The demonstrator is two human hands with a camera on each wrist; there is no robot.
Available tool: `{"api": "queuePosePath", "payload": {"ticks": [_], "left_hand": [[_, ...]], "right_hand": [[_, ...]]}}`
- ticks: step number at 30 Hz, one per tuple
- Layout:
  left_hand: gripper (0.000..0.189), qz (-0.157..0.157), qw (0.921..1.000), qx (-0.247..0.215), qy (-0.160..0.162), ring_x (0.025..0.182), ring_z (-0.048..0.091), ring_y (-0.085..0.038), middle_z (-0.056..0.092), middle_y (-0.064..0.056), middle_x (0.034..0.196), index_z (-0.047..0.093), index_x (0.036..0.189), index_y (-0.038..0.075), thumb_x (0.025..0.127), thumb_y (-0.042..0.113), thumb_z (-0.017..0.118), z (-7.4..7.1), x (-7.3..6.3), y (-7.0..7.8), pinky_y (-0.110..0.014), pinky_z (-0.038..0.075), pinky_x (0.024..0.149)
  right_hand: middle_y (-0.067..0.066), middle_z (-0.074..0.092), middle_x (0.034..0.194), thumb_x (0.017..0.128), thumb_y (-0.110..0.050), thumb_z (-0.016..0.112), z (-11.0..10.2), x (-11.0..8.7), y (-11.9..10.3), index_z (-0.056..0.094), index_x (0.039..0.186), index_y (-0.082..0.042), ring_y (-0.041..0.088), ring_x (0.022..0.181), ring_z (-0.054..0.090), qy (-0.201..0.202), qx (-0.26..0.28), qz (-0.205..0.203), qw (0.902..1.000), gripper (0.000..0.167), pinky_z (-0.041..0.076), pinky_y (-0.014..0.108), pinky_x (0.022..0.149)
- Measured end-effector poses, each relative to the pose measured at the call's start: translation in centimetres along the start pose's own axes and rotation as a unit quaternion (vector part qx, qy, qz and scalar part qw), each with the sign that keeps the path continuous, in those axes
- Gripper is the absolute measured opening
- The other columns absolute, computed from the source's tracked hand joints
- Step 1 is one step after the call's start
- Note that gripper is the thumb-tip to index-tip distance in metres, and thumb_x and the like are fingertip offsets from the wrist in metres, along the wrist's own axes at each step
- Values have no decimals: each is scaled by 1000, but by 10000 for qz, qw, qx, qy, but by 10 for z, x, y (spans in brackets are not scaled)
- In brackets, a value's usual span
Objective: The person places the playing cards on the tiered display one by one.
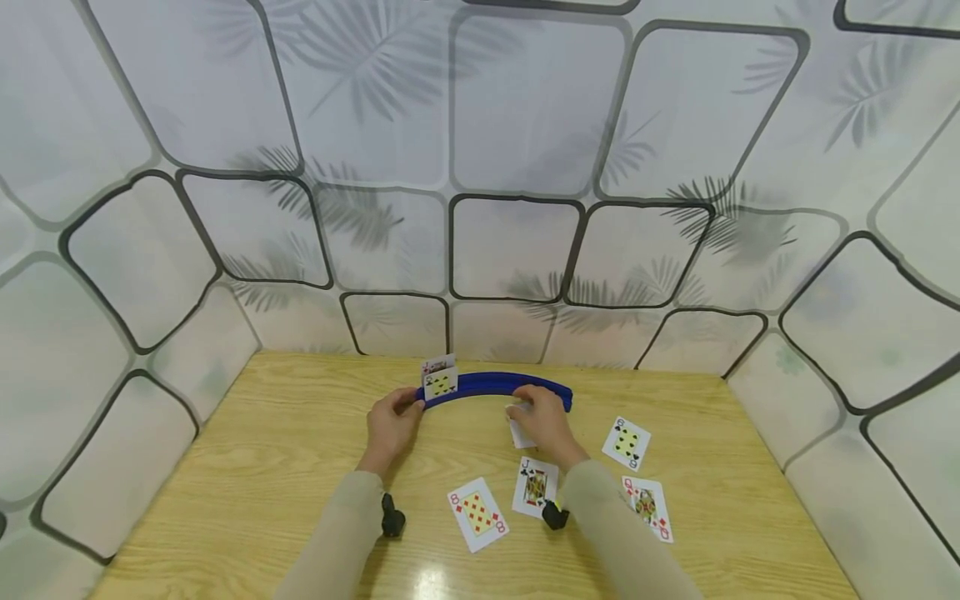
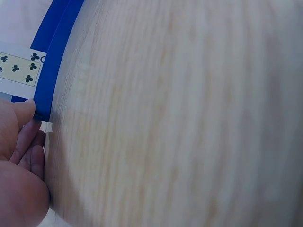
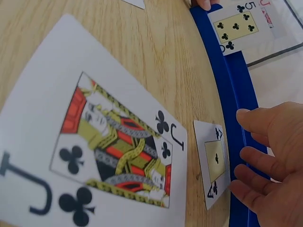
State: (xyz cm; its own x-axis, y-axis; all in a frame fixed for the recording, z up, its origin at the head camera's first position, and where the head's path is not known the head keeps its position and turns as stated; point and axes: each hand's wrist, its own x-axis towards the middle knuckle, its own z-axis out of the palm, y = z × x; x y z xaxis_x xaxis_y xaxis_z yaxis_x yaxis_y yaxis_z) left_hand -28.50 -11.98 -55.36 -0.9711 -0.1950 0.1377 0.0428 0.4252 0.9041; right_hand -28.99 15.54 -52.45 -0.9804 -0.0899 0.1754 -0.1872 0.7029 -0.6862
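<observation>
A curved blue playing card holder (image 1: 495, 382) lies at the back of the wooden table. My left hand (image 1: 392, 427) grips its left end, thumb on the front edge (image 2: 29, 108). Beside that thumb, a five of clubs (image 3: 236, 26) stands in the holder with a red jack (image 3: 266, 16) behind it. Over the right part of the holder, my right hand (image 1: 542, 423) has its fingers loosely spread, fingertips (image 3: 242, 116) at the holder. An ace of clubs (image 3: 209, 163) lies on the table right by it, partly hidden under this hand in the head view.
Nearer on the table lie an eight of diamonds (image 1: 477, 514) and a jack of clubs (image 1: 536, 486). A black number card (image 1: 626, 442) and a queen of diamonds (image 1: 647, 508) lie to the right. Patterned cloth walls (image 1: 510, 250) enclose the table's back and sides.
</observation>
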Motion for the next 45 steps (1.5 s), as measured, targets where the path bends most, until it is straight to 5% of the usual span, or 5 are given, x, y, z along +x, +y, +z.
{"api": "queuePosePath", "payload": {"ticks": [14,21,28,45], "left_hand": [[28,3,9999,-36,-116,111,71,-35,75,-21,122,72,127,0,100,8,71,0,2,-3,-50,58,98],[29,-28,9999,-97,-117,111,71,-35,75,-21,122,72,128,0,100,9,71,-1,2,-3,-49,58,98],[29,-6,9999,-90,-128,113,70,-35,75,-21,123,72,128,0,101,9,70,-1,0,-2,-51,57,101],[29,-93,9998,-108,-117,114,70,-34,75,-20,123,72,129,0,101,9,70,-1,0,-1,-49,57,101]], "right_hand": [[23,74,116,92,-17,81,-12,-8,10,74,121,7,39,110,68,45,-558,17,9984,38,55,53,99],[25,69,123,90,-30,84,-16,-11,10,70,131,6,42,115,63,-265,-1228,402,9913,56,53,56,103],[27,65,124,88,-39,85,-16,-13,12,68,134,4,42,112,61,-430,-1632,365,9850,65,54,56,97],[30,61,133,90,-39,83,-16,-13,11,63,140,5,42,116,60,-687,-1361,580,9866,69,54,59,98]]}}
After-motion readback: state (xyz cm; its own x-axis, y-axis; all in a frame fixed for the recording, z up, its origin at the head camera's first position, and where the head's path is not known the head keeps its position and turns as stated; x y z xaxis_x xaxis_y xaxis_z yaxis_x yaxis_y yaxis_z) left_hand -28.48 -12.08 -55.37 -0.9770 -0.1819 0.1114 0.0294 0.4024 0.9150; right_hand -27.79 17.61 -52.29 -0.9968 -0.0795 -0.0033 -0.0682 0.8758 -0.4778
